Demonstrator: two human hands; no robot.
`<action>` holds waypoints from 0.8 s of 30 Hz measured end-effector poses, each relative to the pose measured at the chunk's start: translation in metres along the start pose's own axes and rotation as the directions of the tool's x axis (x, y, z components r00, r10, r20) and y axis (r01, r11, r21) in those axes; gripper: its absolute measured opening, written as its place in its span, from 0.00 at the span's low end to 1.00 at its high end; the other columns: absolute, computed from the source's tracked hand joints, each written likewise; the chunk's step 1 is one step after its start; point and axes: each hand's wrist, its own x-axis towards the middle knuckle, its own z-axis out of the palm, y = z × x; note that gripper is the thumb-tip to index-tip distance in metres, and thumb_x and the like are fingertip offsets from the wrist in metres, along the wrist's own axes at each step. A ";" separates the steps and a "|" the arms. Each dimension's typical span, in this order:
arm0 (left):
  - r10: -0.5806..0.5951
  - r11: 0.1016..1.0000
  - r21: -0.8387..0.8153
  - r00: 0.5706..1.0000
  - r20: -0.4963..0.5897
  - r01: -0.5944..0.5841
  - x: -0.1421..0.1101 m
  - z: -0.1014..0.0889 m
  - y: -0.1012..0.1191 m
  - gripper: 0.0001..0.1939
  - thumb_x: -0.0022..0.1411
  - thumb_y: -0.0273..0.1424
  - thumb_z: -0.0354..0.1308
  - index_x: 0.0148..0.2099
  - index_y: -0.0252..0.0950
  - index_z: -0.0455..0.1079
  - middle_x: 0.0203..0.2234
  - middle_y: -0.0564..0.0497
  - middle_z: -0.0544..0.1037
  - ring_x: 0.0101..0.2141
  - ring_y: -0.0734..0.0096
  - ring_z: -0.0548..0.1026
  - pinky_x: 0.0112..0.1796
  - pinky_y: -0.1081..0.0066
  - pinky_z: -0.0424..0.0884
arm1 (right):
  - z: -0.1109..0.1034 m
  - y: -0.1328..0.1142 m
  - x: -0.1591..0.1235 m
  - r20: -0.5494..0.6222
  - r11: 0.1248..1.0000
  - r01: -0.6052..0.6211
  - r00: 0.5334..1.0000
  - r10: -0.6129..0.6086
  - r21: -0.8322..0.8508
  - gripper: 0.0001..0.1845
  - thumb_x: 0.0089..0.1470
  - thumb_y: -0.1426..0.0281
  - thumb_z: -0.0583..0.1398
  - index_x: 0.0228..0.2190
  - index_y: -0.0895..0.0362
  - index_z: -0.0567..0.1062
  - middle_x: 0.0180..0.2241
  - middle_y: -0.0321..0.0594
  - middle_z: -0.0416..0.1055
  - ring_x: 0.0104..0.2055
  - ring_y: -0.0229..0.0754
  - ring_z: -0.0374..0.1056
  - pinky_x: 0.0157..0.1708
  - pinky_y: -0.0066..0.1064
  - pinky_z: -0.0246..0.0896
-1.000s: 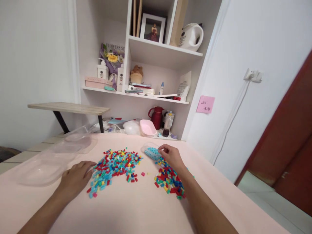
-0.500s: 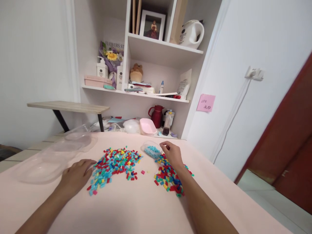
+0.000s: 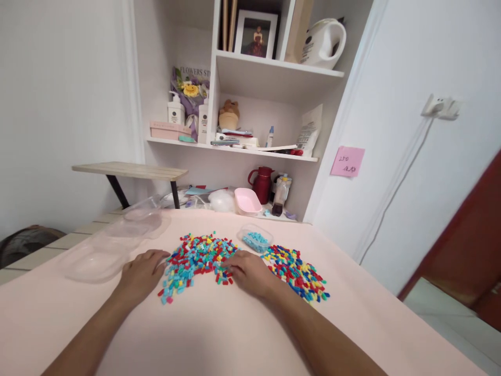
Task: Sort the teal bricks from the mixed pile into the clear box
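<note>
And across we go! Our right hand (image 3: 250, 271) has left the side of the clear tub (image 3: 270, 238) and swung over to the near right edge of the left heap of bricks (image 3: 195, 256), covering the spot where the loose pink brick lay. Our forearm no longer hides so much of the right heap of bricks (image 3: 299, 271), and our view has turned left, bringing more of a dark thing (image 3: 31, 241) into sight.

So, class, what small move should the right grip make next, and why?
Probably pinch a light-blue piece from the left pile: the right grip is at that pile's edge, and the tub appears to hold only light-blue pieces.
</note>
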 end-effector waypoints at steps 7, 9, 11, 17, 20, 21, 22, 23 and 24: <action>0.006 1.000 0.001 1.000 0.006 -0.006 0.001 0.001 -0.001 0.22 0.65 0.36 0.41 0.54 0.48 0.70 0.56 0.51 0.72 0.56 0.57 0.67 0.53 0.53 0.59 | 0.005 -0.002 0.004 0.032 0.994 -0.096 0.995 0.098 -0.058 0.20 0.53 0.77 0.56 0.43 0.49 0.79 0.43 0.37 0.77 0.47 0.42 0.70 0.47 0.29 0.60; 0.006 1.000 0.003 1.000 0.009 -0.006 0.002 0.002 -0.001 0.22 0.65 0.36 0.41 0.54 0.48 0.70 0.56 0.50 0.72 0.56 0.57 0.67 0.53 0.53 0.59 | 0.004 -0.004 0.005 0.031 0.989 -0.133 0.990 0.135 -0.066 0.19 0.52 0.77 0.56 0.41 0.49 0.79 0.42 0.36 0.78 0.46 0.41 0.70 0.45 0.28 0.59; 0.009 1.000 0.005 1.000 0.001 -0.009 0.002 0.003 -0.003 0.22 0.64 0.36 0.41 0.54 0.48 0.70 0.56 0.50 0.72 0.56 0.57 0.67 0.53 0.53 0.59 | 0.002 -0.006 0.006 0.027 0.981 -0.178 0.983 0.180 -0.077 0.16 0.51 0.77 0.56 0.38 0.50 0.79 0.40 0.36 0.78 0.44 0.41 0.70 0.41 0.28 0.59; 0.027 1.000 -0.009 1.000 -0.017 -0.027 0.002 0.004 -0.006 0.22 0.64 0.36 0.41 0.54 0.48 0.70 0.56 0.49 0.73 0.56 0.57 0.68 0.52 0.53 0.59 | 0.002 -0.009 0.008 0.024 0.973 -0.219 0.975 0.221 -0.072 0.11 0.50 0.76 0.58 0.29 0.51 0.79 0.36 0.36 0.78 0.40 0.41 0.71 0.36 0.27 0.57; 0.029 1.000 -0.004 1.000 -0.008 -0.029 0.001 0.001 -0.005 0.22 0.65 0.36 0.41 0.54 0.47 0.70 0.55 0.49 0.73 0.55 0.57 0.68 0.52 0.53 0.60 | -0.002 -0.006 0.008 0.003 0.975 -0.211 0.977 0.212 -0.062 0.10 0.49 0.76 0.59 0.28 0.51 0.79 0.34 0.35 0.78 0.38 0.41 0.71 0.34 0.27 0.57; 0.027 1.000 -0.001 1.000 -0.004 -0.027 0.002 0.001 -0.005 0.22 0.65 0.36 0.41 0.54 0.47 0.70 0.55 0.49 0.73 0.55 0.56 0.68 0.52 0.53 0.60 | -0.005 -0.003 0.008 -0.028 0.975 -0.215 0.977 0.213 -0.053 0.09 0.49 0.75 0.59 0.28 0.51 0.79 0.33 0.35 0.78 0.37 0.41 0.71 0.34 0.27 0.57; 0.025 1.000 0.001 1.000 0.001 -0.025 0.002 0.000 -0.004 0.22 0.65 0.36 0.41 0.54 0.47 0.70 0.56 0.49 0.73 0.55 0.56 0.68 0.52 0.52 0.60 | -0.010 0.001 0.007 -0.075 0.973 -0.226 0.972 0.223 -0.041 0.09 0.48 0.75 0.60 0.28 0.51 0.79 0.33 0.35 0.78 0.36 0.41 0.70 0.34 0.27 0.57; 0.022 1.000 0.003 1.000 0.006 -0.022 0.002 0.000 -0.004 0.22 0.65 0.36 0.40 0.54 0.47 0.70 0.56 0.49 0.72 0.55 0.56 0.68 0.52 0.52 0.60 | -0.015 0.006 0.007 -0.133 0.969 -0.246 0.961 0.241 -0.027 0.09 0.49 0.75 0.60 0.28 0.51 0.80 0.33 0.36 0.78 0.35 0.40 0.70 0.34 0.27 0.58; 0.019 1.000 0.005 1.000 0.012 -0.019 0.002 -0.001 -0.003 0.23 0.65 0.36 0.40 0.55 0.47 0.70 0.56 0.49 0.72 0.55 0.56 0.68 0.52 0.52 0.60 | -0.022 0.012 0.006 -0.197 0.962 -0.274 0.944 0.266 -0.013 0.08 0.49 0.74 0.60 0.29 0.51 0.80 0.32 0.36 0.78 0.35 0.40 0.70 0.35 0.27 0.58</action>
